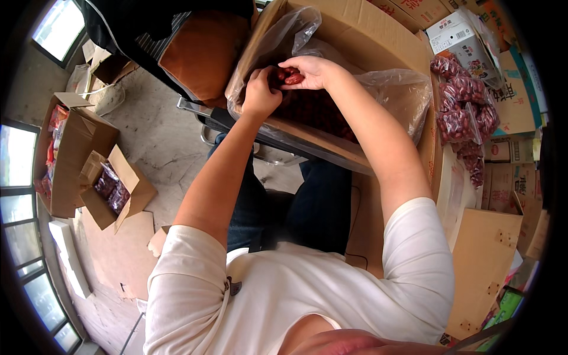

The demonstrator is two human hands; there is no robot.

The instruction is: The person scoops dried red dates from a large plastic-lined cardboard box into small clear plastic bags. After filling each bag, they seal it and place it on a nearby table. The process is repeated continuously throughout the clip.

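Red dried dates [291,76] lie in the cupped fingers of my right hand [312,71], which is closed around them over the open carton. Touching or nearly touching these dates, my left hand [261,94] is curled, its fingertips turned away. Whatever it grips is hidden behind the knuckles. Below both hands, a dark red mass of loose dates [316,112] fills the bottom of a large cardboard box [367,26]. Clear plastic liner [393,83] is folded out over the box's walls.
Several clear bags of dates [464,94] are piled to the right of the box. A brown cushion-like thing [204,56] stands at its left. On the floor at left, a small open carton [139,183] holds bagged dates beside a bigger carton [77,148]. Stacked boxes [515,171] line the right side.
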